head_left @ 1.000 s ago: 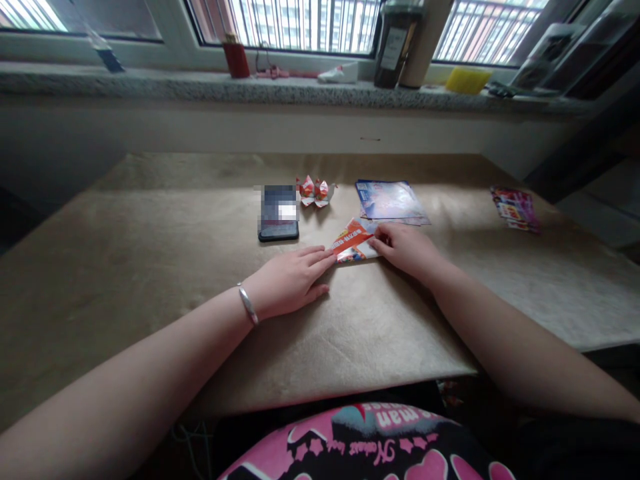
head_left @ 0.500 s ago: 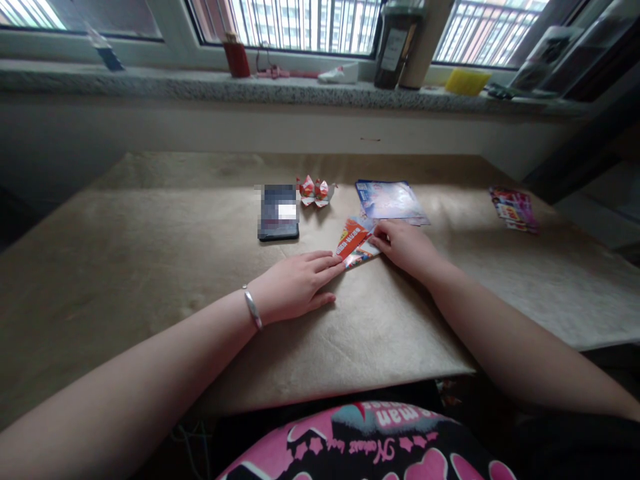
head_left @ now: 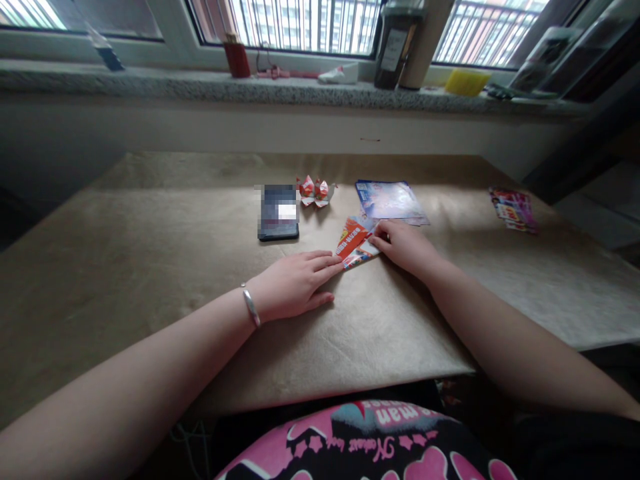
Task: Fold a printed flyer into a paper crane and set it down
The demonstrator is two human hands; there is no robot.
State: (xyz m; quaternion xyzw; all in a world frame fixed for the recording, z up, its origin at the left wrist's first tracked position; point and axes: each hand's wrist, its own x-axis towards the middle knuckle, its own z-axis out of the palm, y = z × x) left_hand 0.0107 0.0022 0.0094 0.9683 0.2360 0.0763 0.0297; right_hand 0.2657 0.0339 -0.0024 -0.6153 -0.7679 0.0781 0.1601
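A folded piece of printed paper point(head_left: 353, 241), orange and white with lettering, lies flat on the table between my hands. My left hand point(head_left: 303, 283) rests palm down with its fingers stretched out; the fingertips touch the paper's left corner. At the paper's right side, my right hand point(head_left: 400, 245) has its fingers curled, with thumb and fingertips pinching the edge. Just beyond the paper is a stack of bluish printed sheets point(head_left: 390, 200). Two small folded paper figures point(head_left: 316, 192), red and silver, stand farther back, to the left of that stack.
A dark phone point(head_left: 279, 223), partly blurred out, lies left of the paper figures. Several colourful printed pieces point(head_left: 514, 210) are at the table's right. Along the windowsill point(head_left: 300, 93) stand a dark jar point(head_left: 393, 50), a red container point(head_left: 237, 59) and a yellow sponge-like block point(head_left: 467, 81).
Hardly anything differs. My left hand has shifted very slightly to the left, while the folded paper and my right hand stay in place.
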